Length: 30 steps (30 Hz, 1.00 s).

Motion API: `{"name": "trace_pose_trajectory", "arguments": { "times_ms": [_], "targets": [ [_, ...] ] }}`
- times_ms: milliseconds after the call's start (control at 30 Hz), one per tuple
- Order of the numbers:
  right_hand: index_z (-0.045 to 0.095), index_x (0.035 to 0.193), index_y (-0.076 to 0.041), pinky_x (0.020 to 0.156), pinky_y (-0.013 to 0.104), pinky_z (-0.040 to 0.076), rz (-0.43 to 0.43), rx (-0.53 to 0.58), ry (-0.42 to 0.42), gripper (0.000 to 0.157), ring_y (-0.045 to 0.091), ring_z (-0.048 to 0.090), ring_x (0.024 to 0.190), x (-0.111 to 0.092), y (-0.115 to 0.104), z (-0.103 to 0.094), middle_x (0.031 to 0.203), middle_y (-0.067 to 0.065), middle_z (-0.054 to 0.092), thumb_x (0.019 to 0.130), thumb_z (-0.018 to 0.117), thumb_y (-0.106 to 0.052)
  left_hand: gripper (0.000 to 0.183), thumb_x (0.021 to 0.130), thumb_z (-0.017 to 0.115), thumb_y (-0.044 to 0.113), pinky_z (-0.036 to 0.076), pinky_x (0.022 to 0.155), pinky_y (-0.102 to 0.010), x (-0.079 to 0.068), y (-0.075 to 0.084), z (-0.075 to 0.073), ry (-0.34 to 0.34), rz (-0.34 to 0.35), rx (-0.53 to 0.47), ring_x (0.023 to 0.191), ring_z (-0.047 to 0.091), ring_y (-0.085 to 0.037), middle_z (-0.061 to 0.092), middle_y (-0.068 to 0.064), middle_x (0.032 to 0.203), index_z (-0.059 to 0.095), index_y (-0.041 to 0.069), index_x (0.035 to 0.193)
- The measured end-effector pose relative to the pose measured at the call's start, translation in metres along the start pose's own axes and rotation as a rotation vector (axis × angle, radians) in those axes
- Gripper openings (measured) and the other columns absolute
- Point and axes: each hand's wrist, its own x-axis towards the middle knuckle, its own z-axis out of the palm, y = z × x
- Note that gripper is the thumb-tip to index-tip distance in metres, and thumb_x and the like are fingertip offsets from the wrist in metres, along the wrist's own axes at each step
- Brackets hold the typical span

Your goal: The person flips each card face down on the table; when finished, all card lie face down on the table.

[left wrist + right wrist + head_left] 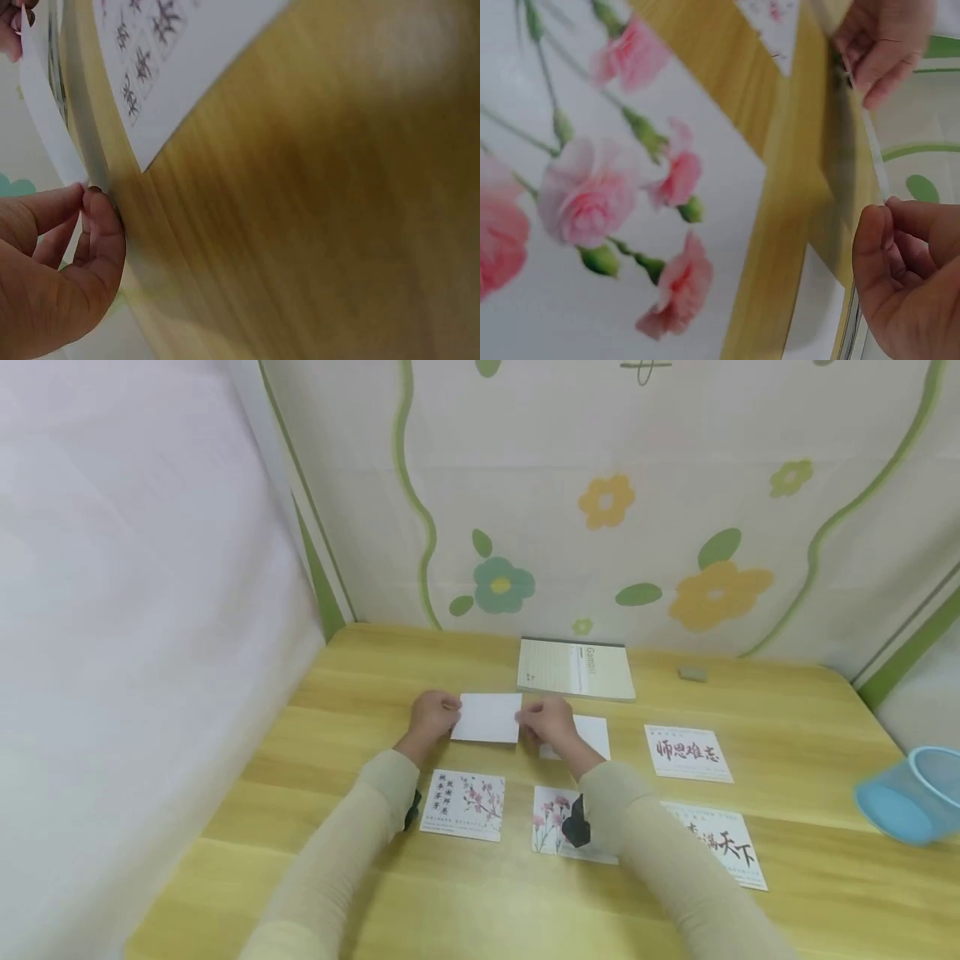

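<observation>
Both hands hold a white card (487, 718) by its two short sides, its blank face toward me in the head view. My left hand (433, 717) pinches the left edge between thumb and fingers; in the left wrist view the left hand (67, 255) grips one end of the card (52, 135). My right hand (551, 720) pinches the right edge, and the right wrist view shows the card (875, 154) nearly edge-on, close over the table. Another blank white card (594, 735) lies partly hidden behind the right hand.
Cards with pink blossoms (465, 806), carnations (551, 818) and red writing (688, 753) lie on the wooden table (465, 902). Another lettered card (738, 852) is partly under the right sleeve. Behind are a notepad (576, 668) and a small eraser-like block (692, 674). A blue cup (911, 797) lies at right.
</observation>
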Motion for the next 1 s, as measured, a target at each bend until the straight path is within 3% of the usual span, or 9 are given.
{"name": "trace_pose_trajectory", "arguments": {
  "times_ms": [133, 300, 467, 600, 700, 800, 867, 933, 1000],
  "targets": [
    [0.067, 0.067, -0.001, 0.043, 0.022, 0.046, -0.088, -0.202, 0.032, 0.018, 0.013, 0.05, 0.042, 0.0, 0.006, 0.011, 0.054, 0.007, 0.058, 0.083, 0.067, -0.009, 0.022, 0.078, 0.062, -0.003, 0.047, 0.088, -0.038, -0.003, 0.002, 0.001, 0.038, 0.021, 0.132, 0.1, 0.057, -0.03, 0.064, -0.013, 0.105, 0.068, 0.003, 0.099],
    [0.063, 0.056, -0.001, 0.036, 0.02, 0.036, -0.124, -0.294, 0.073, 0.026, 0.012, 0.041, 0.034, 0.0, 0.005, 0.016, 0.042, 0.003, 0.049, 0.08, 0.067, -0.008, 0.023, 0.077, 0.062, -0.003, 0.049, 0.085, -0.038, -0.003, 0.005, 0.002, 0.075, 0.039, 0.217, 0.097, 0.058, -0.03, 0.065, -0.011, 0.104, 0.068, 0.004, 0.098],
    [0.063, 0.056, -0.004, 0.038, 0.022, 0.038, -0.137, -0.329, 0.112, 0.024, 0.013, 0.044, 0.037, 0.0, 0.007, 0.018, 0.045, 0.003, 0.051, 0.079, 0.069, -0.01, 0.022, 0.076, 0.061, -0.002, 0.051, 0.078, -0.038, -0.003, 0.002, 0.002, 0.092, 0.03, 0.212, 0.09, 0.059, -0.029, 0.065, -0.011, 0.099, 0.068, 0.005, 0.095],
    [0.068, 0.071, -0.004, 0.041, 0.025, 0.044, -0.118, -0.26, 0.097, 0.016, 0.015, 0.05, 0.043, -0.006, 0.005, 0.013, 0.054, 0.005, 0.058, 0.083, 0.067, -0.015, 0.015, 0.08, 0.061, 0.005, 0.05, 0.076, -0.038, -0.012, 0.0, -0.005, 0.103, 0.051, 0.213, 0.086, 0.059, -0.027, 0.065, -0.009, 0.096, 0.068, 0.006, 0.093],
    [0.069, 0.086, -0.003, 0.046, 0.027, 0.049, -0.087, -0.198, 0.022, 0.014, 0.019, 0.056, 0.049, -0.02, 0.0, 0.006, 0.064, 0.01, 0.062, 0.086, 0.064, -0.016, 0.02, 0.087, 0.057, 0.016, 0.049, 0.077, -0.04, -0.027, 0.001, -0.015, 0.053, 0.052, 0.194, 0.09, 0.058, -0.029, 0.064, -0.011, 0.102, 0.065, 0.004, 0.101],
    [0.067, 0.098, 0.0, 0.051, 0.029, 0.053, -0.055, -0.145, -0.106, 0.019, 0.022, 0.06, 0.055, -0.038, -0.004, 0.0, 0.072, 0.013, 0.064, 0.085, 0.064, -0.013, 0.035, 0.092, 0.053, 0.026, 0.048, 0.084, -0.044, -0.047, 0.001, -0.025, -0.042, 0.021, 0.163, 0.101, 0.055, -0.032, 0.058, -0.016, 0.117, 0.057, 0.002, 0.118],
    [0.063, 0.106, 0.004, 0.056, 0.032, 0.055, -0.027, -0.089, -0.221, 0.026, 0.024, 0.062, 0.059, -0.052, -0.003, -0.003, 0.078, 0.015, 0.065, 0.085, 0.062, -0.011, 0.045, 0.093, 0.051, 0.031, 0.049, 0.081, -0.044, -0.059, -0.001, -0.03, -0.108, -0.007, 0.139, 0.095, 0.056, -0.03, 0.054, -0.018, 0.121, 0.049, 0.003, 0.128],
    [0.057, 0.116, 0.006, 0.058, 0.035, 0.056, 0.0, -0.028, -0.334, 0.035, 0.027, 0.063, 0.064, -0.066, -0.001, -0.003, 0.083, 0.017, 0.065, 0.085, 0.061, -0.009, 0.052, 0.094, 0.049, 0.035, 0.051, 0.072, -0.039, -0.07, -0.003, -0.033, -0.17, -0.037, 0.112, 0.077, 0.057, -0.023, 0.055, -0.019, 0.116, 0.041, 0.004, 0.135],
    [0.049, 0.124, 0.008, 0.061, 0.038, 0.056, 0.03, 0.031, -0.431, 0.043, 0.029, 0.064, 0.07, -0.078, 0.001, -0.003, 0.089, 0.018, 0.064, 0.086, 0.058, -0.01, 0.056, 0.095, 0.046, 0.038, 0.049, 0.059, -0.034, -0.079, -0.004, -0.035, -0.222, -0.073, 0.068, 0.058, 0.047, -0.016, 0.057, -0.019, 0.106, 0.035, 0.006, 0.139]
  ]
}}
